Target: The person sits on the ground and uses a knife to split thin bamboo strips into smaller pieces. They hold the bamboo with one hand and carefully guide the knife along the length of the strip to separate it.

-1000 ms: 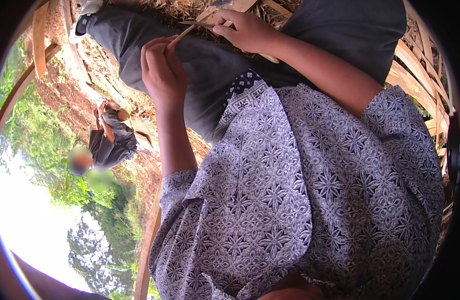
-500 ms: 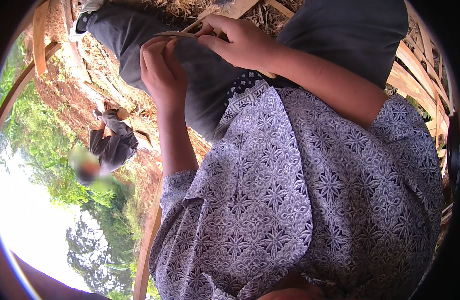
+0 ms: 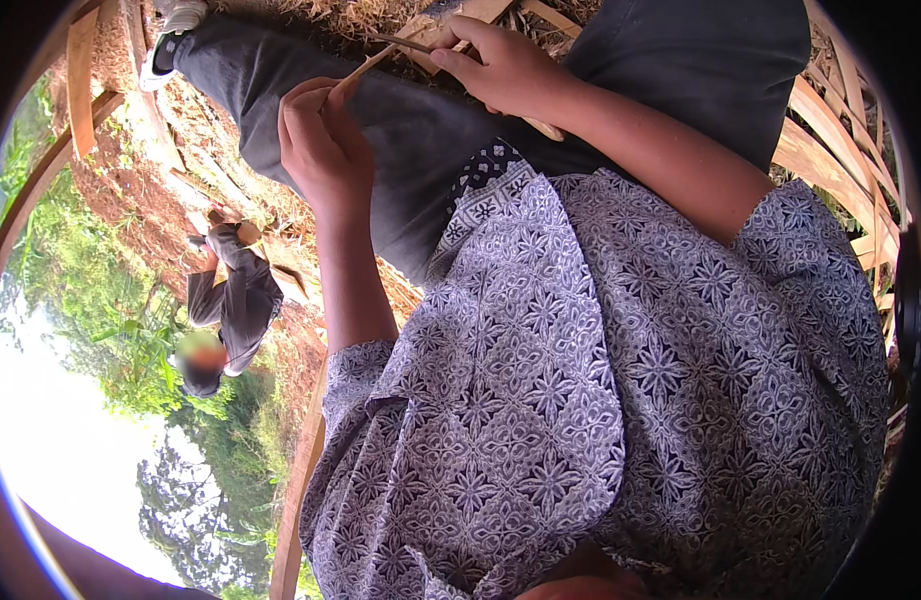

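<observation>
My left hand (image 3: 322, 135) is closed around a thin pale strip of wood or bamboo (image 3: 362, 70), which slants up and to the right from my fingertips. In my right hand (image 3: 502, 68) is a knife, its narrow dark blade (image 3: 401, 43) pointing left across the strip's upper part. The knife's light wooden handle (image 3: 545, 130) sticks out behind the hand. Whether the blade touches the strip, I cannot tell. Both hands are above my dark trousers (image 3: 410, 150), between my spread legs.
Wood boards and shavings (image 3: 470, 20) lie on the ground beyond my hands. Long split strips (image 3: 835, 170) are piled at the right. Another person (image 3: 235, 290) in dark clothes is at the left, away from me, near greenery. A wooden post (image 3: 298, 490) stands at lower left.
My right hand and the knife have moved up and right, away from my left hand. The strip now slants upward more visibly. The other person's head and body have shifted.
</observation>
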